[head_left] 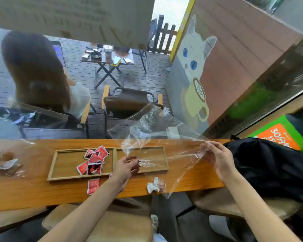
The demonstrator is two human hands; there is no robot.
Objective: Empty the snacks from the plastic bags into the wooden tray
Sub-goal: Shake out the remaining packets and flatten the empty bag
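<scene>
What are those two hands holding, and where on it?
Both grip one clear plastic bag: left hand pinches a bunched bit, right hand the edge.

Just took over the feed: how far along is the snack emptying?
Done: red snack packets lie in the wooden tray's left compartment. In hand: left hand and right hand grip a clear plastic bag, seemingly empty. Left: one red packet lies outside the tray; another bag waits at the far left.

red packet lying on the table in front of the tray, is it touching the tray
Apart. The head view shows a strip of bare tabletop between the loose red packet and the front rim of the wooden tray.
</scene>
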